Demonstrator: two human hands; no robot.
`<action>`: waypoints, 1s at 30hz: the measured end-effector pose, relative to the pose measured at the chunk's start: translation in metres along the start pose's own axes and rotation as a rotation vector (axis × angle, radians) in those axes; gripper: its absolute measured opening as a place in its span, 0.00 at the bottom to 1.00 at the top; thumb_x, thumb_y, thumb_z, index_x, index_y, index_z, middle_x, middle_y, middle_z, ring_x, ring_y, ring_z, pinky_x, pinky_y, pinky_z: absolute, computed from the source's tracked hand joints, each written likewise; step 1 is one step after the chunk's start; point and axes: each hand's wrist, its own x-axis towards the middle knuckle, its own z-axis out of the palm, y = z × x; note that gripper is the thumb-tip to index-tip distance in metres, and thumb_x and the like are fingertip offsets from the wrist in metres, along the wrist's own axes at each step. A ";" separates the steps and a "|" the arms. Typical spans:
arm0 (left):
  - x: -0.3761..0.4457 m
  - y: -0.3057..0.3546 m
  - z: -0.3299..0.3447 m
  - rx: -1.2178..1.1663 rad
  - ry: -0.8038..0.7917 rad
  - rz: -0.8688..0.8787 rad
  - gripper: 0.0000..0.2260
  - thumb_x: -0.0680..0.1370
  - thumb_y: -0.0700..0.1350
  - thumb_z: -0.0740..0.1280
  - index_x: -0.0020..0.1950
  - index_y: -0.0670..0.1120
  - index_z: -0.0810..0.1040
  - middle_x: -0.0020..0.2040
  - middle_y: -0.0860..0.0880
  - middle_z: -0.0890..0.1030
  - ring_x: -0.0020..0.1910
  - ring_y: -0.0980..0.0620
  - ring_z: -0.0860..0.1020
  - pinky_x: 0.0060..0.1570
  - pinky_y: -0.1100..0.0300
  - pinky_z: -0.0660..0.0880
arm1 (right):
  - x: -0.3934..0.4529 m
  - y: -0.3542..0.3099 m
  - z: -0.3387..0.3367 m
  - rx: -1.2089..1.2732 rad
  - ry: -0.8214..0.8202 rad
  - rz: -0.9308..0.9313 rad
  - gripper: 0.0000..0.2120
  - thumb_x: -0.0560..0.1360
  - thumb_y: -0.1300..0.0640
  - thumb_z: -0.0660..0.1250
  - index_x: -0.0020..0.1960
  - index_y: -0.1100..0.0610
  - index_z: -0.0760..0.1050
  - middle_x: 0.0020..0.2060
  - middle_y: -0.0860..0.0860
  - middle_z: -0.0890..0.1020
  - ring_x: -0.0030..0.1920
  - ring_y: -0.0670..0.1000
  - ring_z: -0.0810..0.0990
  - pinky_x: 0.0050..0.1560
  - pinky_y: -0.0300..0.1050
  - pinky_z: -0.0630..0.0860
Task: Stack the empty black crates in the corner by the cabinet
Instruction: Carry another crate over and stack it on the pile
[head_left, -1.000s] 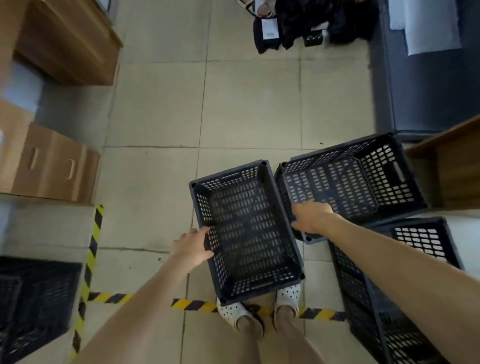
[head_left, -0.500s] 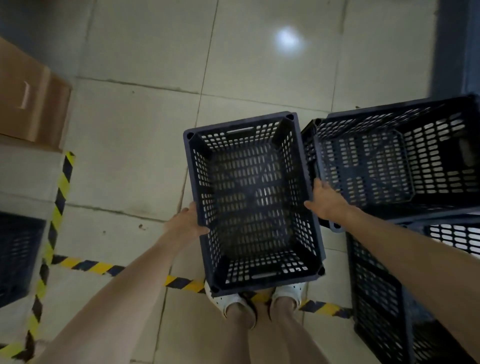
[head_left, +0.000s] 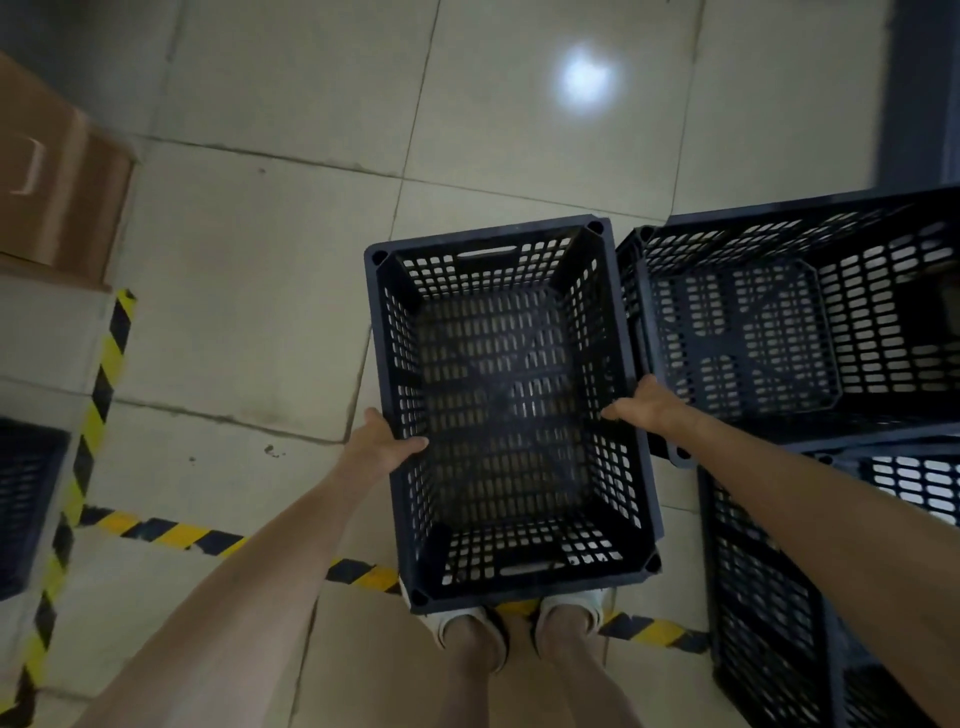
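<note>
Crate in both hands now, where a second ago only the left hand touched its long wall and the right hand was resting on the rim of the neighbouring crate. The right hand has crossed over, and each hand now clasps one long side at mid-length, thumbs hooked over the rim into the basket and the other fingers hidden outside the wall. The crate fills more of the view than it did and hides the toes of the white shoes, so I judge it has come up off the tiled floor and is being carried at about thigh level (open side up, empty, roughly level). It hangs just beside the tilted neighbouring crate, which leans over a third crate at the lower right; whether the two nearest rims touch I cannot tell. For the task, this means the pick-up is done and the carry or placing comes next; neither the corner nor the cabinet can be identified in this view, so the target spot is uncertain. A cardboard box sits at the upper left, and yellow-and-black floor tape runs under the person's feet.
</note>
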 end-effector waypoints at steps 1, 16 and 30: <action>-0.004 0.000 -0.001 0.029 0.001 -0.002 0.41 0.74 0.54 0.73 0.77 0.41 0.52 0.73 0.41 0.68 0.69 0.42 0.70 0.65 0.50 0.70 | -0.003 0.001 -0.003 0.011 0.000 0.002 0.44 0.74 0.51 0.71 0.78 0.63 0.47 0.75 0.60 0.61 0.73 0.60 0.64 0.71 0.51 0.64; -0.155 0.026 -0.131 0.493 0.170 0.010 0.37 0.77 0.68 0.58 0.72 0.40 0.62 0.60 0.43 0.79 0.55 0.44 0.79 0.54 0.51 0.76 | -0.163 -0.063 -0.063 -0.079 -0.033 -0.113 0.27 0.80 0.47 0.62 0.68 0.68 0.67 0.61 0.60 0.76 0.49 0.56 0.75 0.49 0.45 0.74; -0.389 -0.044 -0.267 0.458 0.389 -0.079 0.31 0.79 0.67 0.52 0.65 0.42 0.68 0.45 0.47 0.81 0.41 0.49 0.80 0.43 0.55 0.77 | -0.404 -0.142 -0.091 -0.191 -0.212 -0.317 0.23 0.80 0.50 0.61 0.68 0.64 0.67 0.65 0.60 0.75 0.60 0.60 0.79 0.57 0.49 0.78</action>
